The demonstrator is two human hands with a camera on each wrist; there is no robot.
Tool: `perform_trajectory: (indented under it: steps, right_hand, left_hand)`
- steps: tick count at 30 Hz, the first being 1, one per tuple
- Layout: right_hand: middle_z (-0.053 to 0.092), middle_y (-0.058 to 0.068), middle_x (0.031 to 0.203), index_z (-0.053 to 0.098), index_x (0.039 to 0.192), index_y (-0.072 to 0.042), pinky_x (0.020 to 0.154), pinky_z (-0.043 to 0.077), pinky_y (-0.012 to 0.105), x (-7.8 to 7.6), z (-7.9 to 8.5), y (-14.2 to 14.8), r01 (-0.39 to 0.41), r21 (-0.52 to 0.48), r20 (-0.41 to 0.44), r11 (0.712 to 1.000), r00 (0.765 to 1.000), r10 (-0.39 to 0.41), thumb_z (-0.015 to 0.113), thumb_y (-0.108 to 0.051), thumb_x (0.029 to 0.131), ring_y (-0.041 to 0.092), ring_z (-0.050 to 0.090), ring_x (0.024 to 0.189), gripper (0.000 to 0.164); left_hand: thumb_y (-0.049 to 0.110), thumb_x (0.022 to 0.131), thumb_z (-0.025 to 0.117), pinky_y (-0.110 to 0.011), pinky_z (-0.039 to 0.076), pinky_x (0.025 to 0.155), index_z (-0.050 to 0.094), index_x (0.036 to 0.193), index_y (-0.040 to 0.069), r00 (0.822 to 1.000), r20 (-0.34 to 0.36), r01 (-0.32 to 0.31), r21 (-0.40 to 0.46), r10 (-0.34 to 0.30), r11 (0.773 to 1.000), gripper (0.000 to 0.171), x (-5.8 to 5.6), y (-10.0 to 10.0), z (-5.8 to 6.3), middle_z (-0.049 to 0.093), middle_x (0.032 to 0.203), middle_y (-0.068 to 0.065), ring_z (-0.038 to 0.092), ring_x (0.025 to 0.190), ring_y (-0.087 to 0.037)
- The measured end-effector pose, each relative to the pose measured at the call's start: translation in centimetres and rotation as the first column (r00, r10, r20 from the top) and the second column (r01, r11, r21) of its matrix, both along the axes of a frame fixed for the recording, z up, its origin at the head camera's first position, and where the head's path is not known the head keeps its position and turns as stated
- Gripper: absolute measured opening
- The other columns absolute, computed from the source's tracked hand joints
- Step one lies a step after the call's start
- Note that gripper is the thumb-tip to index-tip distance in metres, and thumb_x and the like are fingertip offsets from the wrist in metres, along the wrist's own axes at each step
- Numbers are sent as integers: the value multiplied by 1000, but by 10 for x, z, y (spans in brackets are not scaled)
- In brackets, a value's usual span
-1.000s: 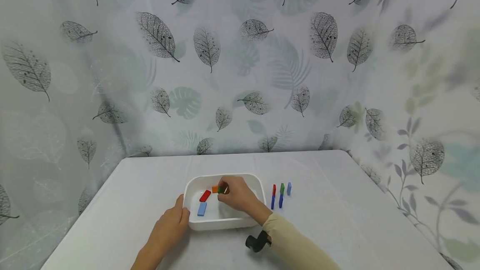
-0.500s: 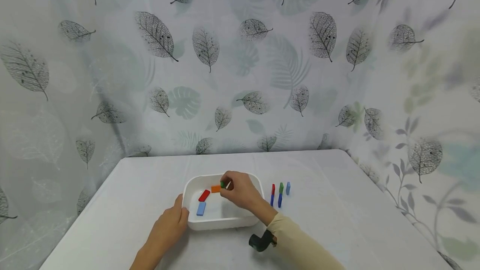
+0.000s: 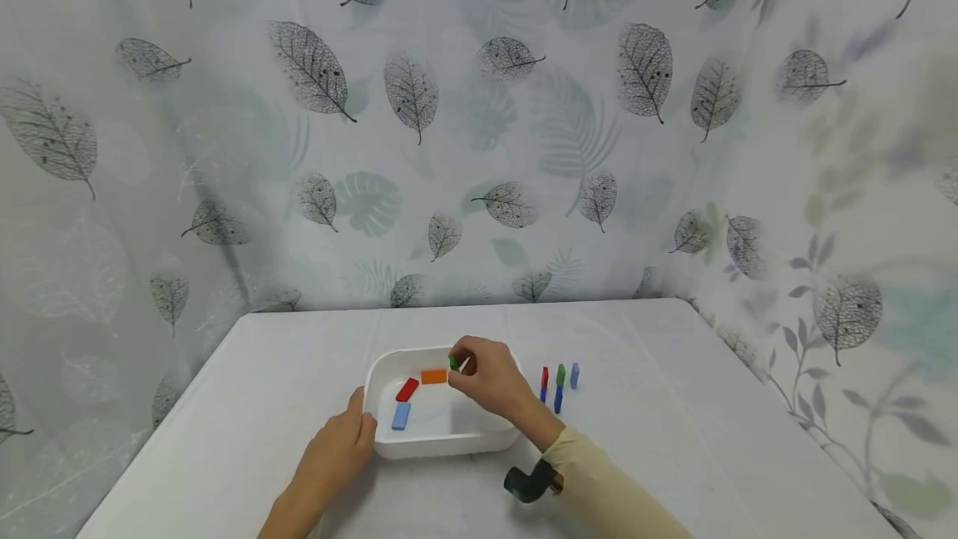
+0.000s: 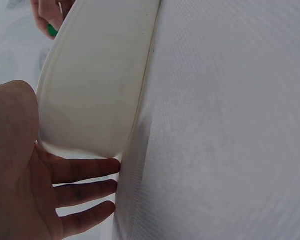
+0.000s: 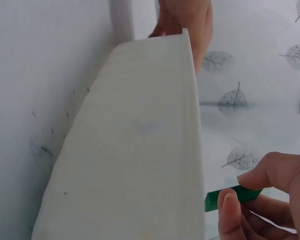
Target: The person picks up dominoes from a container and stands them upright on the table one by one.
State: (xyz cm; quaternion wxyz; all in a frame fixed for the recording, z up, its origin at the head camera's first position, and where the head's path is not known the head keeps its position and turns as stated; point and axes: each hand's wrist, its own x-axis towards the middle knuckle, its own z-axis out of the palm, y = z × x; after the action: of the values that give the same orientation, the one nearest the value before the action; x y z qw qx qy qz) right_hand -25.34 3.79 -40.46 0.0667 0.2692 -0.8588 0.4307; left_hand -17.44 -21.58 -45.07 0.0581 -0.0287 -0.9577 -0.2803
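White and round-cornered, a shallow tray [image 3: 449, 445] is sitting on the white table [image 3: 674, 439]. The left hand [image 3: 340, 443] is steadying its left end: the fingers are lying nearly straight and slightly apart along the outer wall, and the thumb is resting at the rim. The right hand [image 3: 490, 377] is pinching a small green block [image 5: 247, 194] between thumb and fingertips, and is holding it above the tray, higher than the rim. Inside the tray, an orange block [image 3: 433, 377] is lying flat just beside the right hand's fingers, a red block [image 3: 407, 390] is lying at a slant to its left, and a light blue block [image 3: 401, 416] is lying nearer the left hand. On the table to the right of the tray, another red block [image 3: 545, 377], a second green block [image 3: 560, 374], two dark blue blocks [image 3: 558, 400] and a second light blue block [image 3: 575, 375] are forming a small cluster; they seem to be standing on edge, though they are showing rather small. A beige sleeve [image 3: 617, 489] is covering the right forearm, and a black device [image 3: 530, 482] is jutting from that wrist. Behind the table, a leaf-printed curtain [image 3: 479, 273] is hanging.
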Motion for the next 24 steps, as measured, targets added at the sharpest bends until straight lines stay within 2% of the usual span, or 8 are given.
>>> perform_trajectory:
  steps: [5, 13, 20, 24]
  right_hand:
    - [67, -5, 89, 71, 105, -7, 69, 56, 23, 0, 3, 8, 3, -19, -43, 1000, 999, -3, 76, -5, 89, 11, 63, 77, 17]
    - [68, -4, 89, 71, 103, -9, 68, 57, 24, 3, 4, 19, 35, -46, -66, 998, 997, -38, 76, -4, 88, 11, 64, 76, 16]
    - [67, -5, 87, 71, 98, -11, 65, 56, 26, 2, 3, 29, 78, -70, -106, 995, 991, -85, 76, -2, 86, 10, 64, 74, 16]
    - [67, -5, 87, 71, 98, -11, 64, 56, 26, 4, 4, 35, 105, -71, -114, 992, 987, -112, 76, -2, 85, 10, 63, 73, 17]
  left_hand:
    - [17, 107, 44, -61, 54, 89, 39, 150, -6, 1000, -10, 5, 11, -5, 1000, 50, 0, 0, 1, 64, 133, -26, 69, 106, -35]
    - [16, 106, 44, -61, 55, 88, 39, 149, -6, 1000, 2, -9, 4, 9, 1000, 49, 1, 0, 2, 65, 131, -25, 69, 98, -29]
    - [16, 106, 44, -61, 54, 88, 40, 149, -7, 1000, -20, -1, 9, 1, 1000, 49, 0, 1, 1, 65, 131, -27, 69, 106, -37]
    - [16, 106, 44, -61, 55, 87, 40, 149, -7, 1000, -18, 0, 11, 1, 1000, 49, 0, 1, 0, 65, 131, -26, 70, 102, -34]
